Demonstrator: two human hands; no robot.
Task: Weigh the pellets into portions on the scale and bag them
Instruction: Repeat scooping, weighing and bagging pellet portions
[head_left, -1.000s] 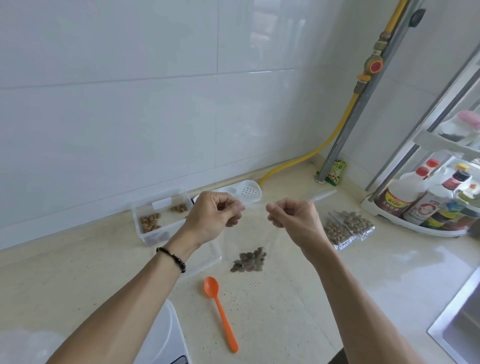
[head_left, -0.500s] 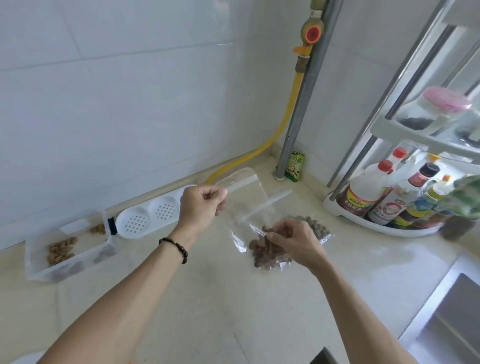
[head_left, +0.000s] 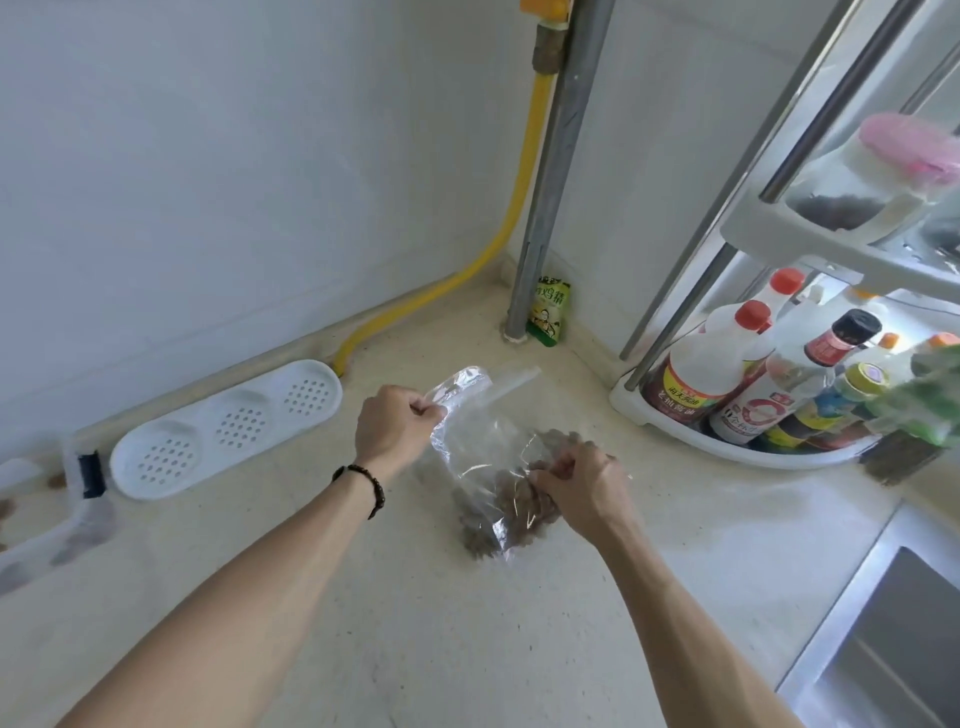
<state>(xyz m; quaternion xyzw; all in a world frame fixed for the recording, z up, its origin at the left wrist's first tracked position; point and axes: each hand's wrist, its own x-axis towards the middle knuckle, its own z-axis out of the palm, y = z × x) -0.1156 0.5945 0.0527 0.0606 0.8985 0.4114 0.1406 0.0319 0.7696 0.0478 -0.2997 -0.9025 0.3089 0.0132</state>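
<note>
Left hand (head_left: 397, 427) pinches the zip-strip end of the clear zip bag (head_left: 480, 447), apparently to keep it taut, while right hand (head_left: 579, 488) grips the pellet-filled lower end, lowering it toward the countertop (head_left: 415, 623) beside other bagged pellets (head_left: 558, 439), which are largely hidden. No scale is visible; the pellet container (head_left: 47, 525) at left is cropped and blurred.
</note>
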